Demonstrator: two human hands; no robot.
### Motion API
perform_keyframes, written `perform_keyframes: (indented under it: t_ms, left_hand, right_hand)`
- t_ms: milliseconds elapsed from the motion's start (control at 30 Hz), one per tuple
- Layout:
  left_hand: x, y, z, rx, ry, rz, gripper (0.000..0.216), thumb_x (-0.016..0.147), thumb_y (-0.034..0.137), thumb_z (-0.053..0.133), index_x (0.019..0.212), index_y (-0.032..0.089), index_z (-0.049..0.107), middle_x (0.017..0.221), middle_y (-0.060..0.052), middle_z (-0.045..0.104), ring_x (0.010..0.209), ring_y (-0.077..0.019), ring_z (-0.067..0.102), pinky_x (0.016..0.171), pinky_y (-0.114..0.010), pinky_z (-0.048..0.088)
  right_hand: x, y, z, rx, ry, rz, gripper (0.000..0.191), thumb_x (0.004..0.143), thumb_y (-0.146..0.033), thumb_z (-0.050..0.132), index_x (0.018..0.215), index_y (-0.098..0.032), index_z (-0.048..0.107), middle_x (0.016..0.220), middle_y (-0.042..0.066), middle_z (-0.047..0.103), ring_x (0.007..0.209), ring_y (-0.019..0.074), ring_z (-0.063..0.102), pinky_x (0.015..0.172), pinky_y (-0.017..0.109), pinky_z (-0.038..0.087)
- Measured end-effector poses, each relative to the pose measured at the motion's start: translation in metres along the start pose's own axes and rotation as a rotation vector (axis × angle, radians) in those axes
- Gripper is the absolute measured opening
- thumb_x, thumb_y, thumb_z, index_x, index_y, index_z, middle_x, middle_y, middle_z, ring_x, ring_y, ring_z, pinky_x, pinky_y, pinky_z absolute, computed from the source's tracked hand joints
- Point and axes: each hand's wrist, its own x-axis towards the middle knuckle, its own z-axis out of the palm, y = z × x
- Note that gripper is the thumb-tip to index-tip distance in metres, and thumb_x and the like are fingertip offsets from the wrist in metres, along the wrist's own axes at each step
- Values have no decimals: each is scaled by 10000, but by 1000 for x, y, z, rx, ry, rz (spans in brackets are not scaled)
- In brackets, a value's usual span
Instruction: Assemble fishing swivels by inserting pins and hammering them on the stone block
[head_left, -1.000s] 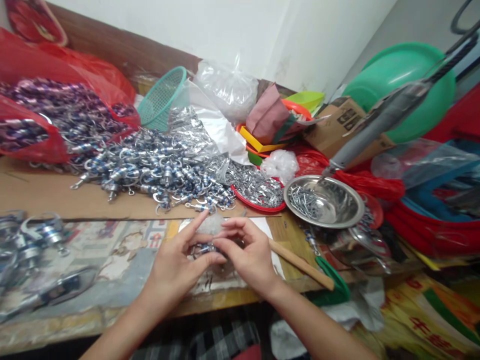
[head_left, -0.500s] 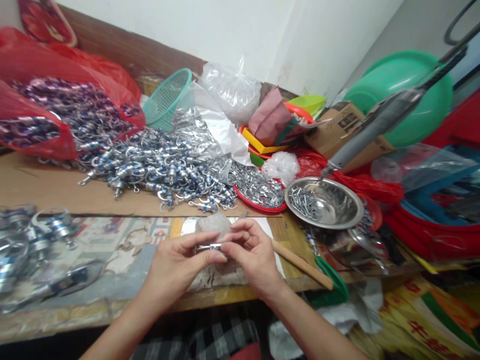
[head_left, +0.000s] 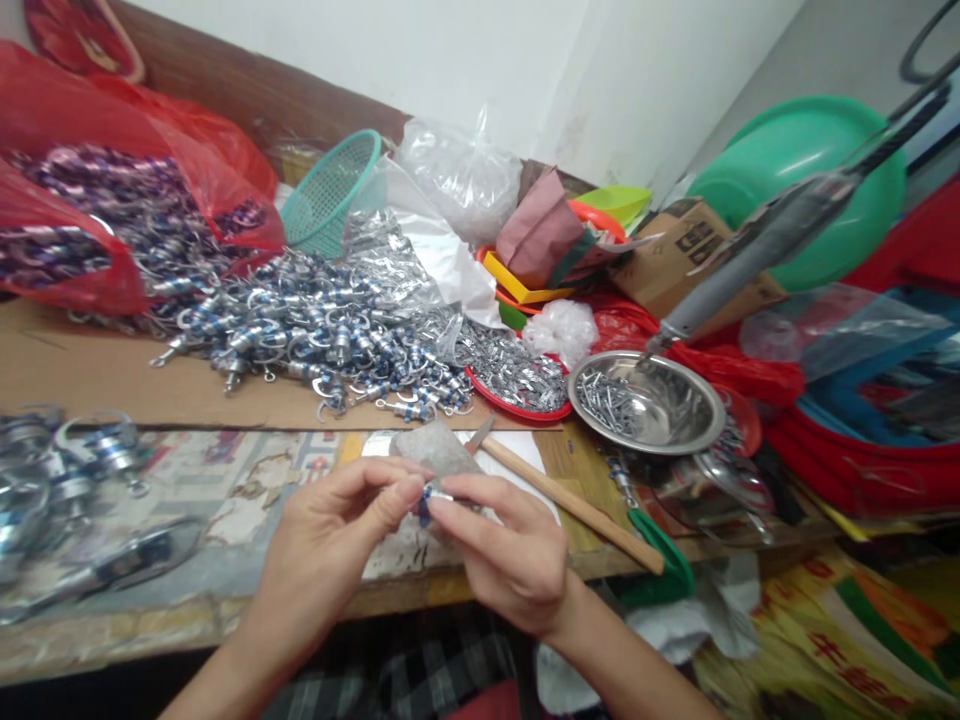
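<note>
My left hand (head_left: 319,545) and my right hand (head_left: 514,545) meet over the front edge of the bench. Between their fingertips they pinch a small silver-and-blue metal fitting (head_left: 425,505), partly covered by the fingers. Just behind the hands a grey stone block (head_left: 431,447) rests on a white sheet. Against its right side lies a hammer (head_left: 574,502) with a long wooden handle and a narrow metal head. Farther back, a large heap of silver-and-blue hooked metal fittings (head_left: 300,325) covers part of a cardboard sheet (head_left: 97,375).
A red plate (head_left: 517,410) of flat silver pieces and a steel bowl (head_left: 675,440) of metal pins stand behind at right. A grey hanging tool (head_left: 757,255) reaches down to the bowl. More fittings (head_left: 105,470) lie at left, near a red bag (head_left: 75,95).
Both hands have turned the piece, so its blue part now shows between the fingertips. The right fingers have closed in, uncovering more of the stone and the hammer head.
</note>
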Motion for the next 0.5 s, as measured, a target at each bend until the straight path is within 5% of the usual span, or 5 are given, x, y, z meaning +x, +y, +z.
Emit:
perform_keyframes:
  t_ms: [300,500]
  left_hand:
    - [1,-7,0,10,32,-44,186,687,372,663,738,194,685,741,-5,701,700,-155,618,656,-229,478]
    - [-8,-13,4,-212,-40,-84,580,643,302,718,1176,250,496,844,5,686,843,-174,636,751,-256,515]
  right_hand:
    - [9,-13,7,191,66,350,179,740,-71,615,881,-140,700,796,92,659,719,147,624,627,240,526]
    - [10,-13,1,320,-34,669,99,715,-167,667,792,-151,728,713,54,669,624,131,612,520,210,478]
